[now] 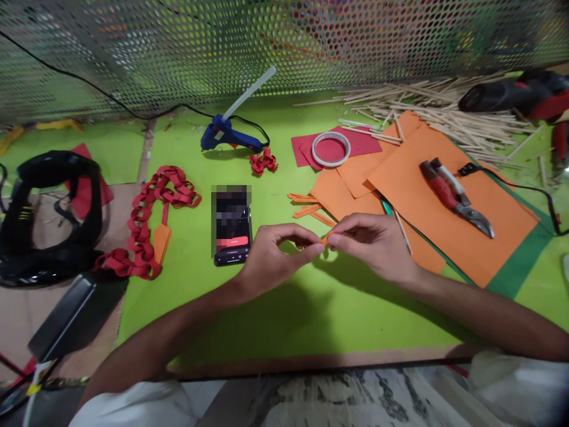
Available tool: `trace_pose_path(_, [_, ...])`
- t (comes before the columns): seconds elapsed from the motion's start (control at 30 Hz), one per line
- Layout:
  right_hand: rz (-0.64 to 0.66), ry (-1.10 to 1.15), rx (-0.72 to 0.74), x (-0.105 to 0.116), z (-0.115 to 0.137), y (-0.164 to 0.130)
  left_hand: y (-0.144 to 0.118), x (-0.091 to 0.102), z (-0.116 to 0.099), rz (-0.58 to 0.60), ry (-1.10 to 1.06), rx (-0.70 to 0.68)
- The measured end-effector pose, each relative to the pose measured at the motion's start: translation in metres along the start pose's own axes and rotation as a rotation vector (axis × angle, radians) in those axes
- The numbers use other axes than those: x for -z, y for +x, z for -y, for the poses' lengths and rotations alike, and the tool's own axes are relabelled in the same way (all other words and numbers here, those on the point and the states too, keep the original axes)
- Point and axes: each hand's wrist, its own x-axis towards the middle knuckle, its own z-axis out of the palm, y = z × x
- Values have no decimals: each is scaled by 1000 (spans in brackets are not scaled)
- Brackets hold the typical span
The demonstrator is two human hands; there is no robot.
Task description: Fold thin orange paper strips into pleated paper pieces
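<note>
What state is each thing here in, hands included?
Left hand, pinching orange strip
Right hand, pinching it too
Phone, screen lit
Glue gun, loaded
Red paper chain, linked, lying loose
Tape roll, lying flat
Cutters, set down, seemingly closed
Sticks, loosely heaped
Orange sheets, overlapping

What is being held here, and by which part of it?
A small piece of orange paper, pinched by the left hand and right hand at neighbouring spots; it is too covered to tell ends from middle.
</note>
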Motion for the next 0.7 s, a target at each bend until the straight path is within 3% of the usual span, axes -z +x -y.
trace_pose_path(0.27, [-42,4,24,0,-3,0,-5,-5,-5,-21,119,-86])
trace_pose_path(0.53, [-59,-36,39,2,-2,3,3,3,-2,-79,212,-55])
trace_pose_path(0.7, [-51,-96,36,7,-6,8,6,7,-1,-101,158,-17])
